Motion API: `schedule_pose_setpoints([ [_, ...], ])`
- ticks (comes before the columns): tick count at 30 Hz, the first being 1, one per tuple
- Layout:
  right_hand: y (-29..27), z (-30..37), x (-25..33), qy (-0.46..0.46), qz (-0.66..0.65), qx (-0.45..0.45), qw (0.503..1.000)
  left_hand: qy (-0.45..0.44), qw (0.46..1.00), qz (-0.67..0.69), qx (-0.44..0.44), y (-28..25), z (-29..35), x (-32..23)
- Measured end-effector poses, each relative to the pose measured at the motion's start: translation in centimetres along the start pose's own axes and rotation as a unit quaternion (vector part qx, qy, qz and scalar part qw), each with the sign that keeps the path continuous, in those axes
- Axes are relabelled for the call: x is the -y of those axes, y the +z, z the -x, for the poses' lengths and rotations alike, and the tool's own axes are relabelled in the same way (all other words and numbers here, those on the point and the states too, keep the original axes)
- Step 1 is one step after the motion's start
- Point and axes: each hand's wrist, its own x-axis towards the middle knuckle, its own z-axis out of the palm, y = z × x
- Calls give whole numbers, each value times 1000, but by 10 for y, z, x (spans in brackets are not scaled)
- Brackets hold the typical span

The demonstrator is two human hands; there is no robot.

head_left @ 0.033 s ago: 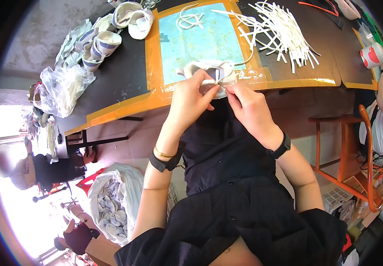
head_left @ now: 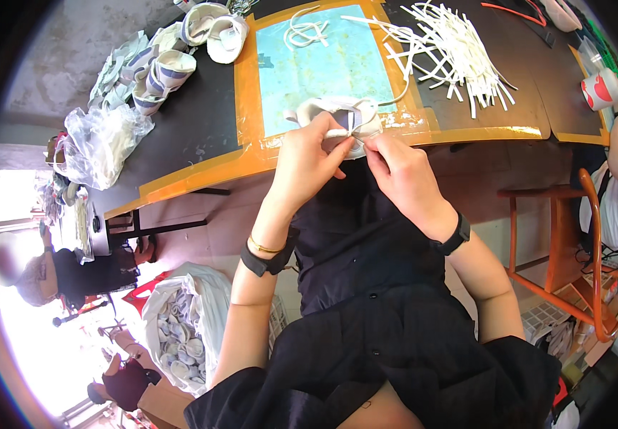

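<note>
At the table's front edge I hold a white cloth shoe upper (head_left: 310,107), its opening facing up. My left hand (head_left: 307,161) is closed on the upper's near rim, thumb and forefinger pinched together. Close beside it, my right hand (head_left: 403,171) pinches the same rim; a thin strip or thread seems to lie between the fingertips, too small to make out. A white cord (head_left: 403,91) runs from behind the upper toward the right. Under the upper's far side lies a light blue sheet (head_left: 323,71) edged with orange tape.
White cords (head_left: 459,50) lie piled at the right back, with a loose coil (head_left: 307,32) on the sheet. More shoe uppers (head_left: 170,71) and a clear plastic bag (head_left: 105,146) sit at left. A filled sack (head_left: 180,336), a wooden chair (head_left: 555,243) and other people are nearby.
</note>
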Motion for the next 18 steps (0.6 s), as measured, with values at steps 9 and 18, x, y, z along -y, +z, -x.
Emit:
schedule_pose_setpoints([
  [9,-17,-22,-5,409,-477,173,759,65,997,29,-8,1,2,16],
  [18,-3,-28,10,8,1,97,995,136,990,-25,-35,-1,0,35],
])
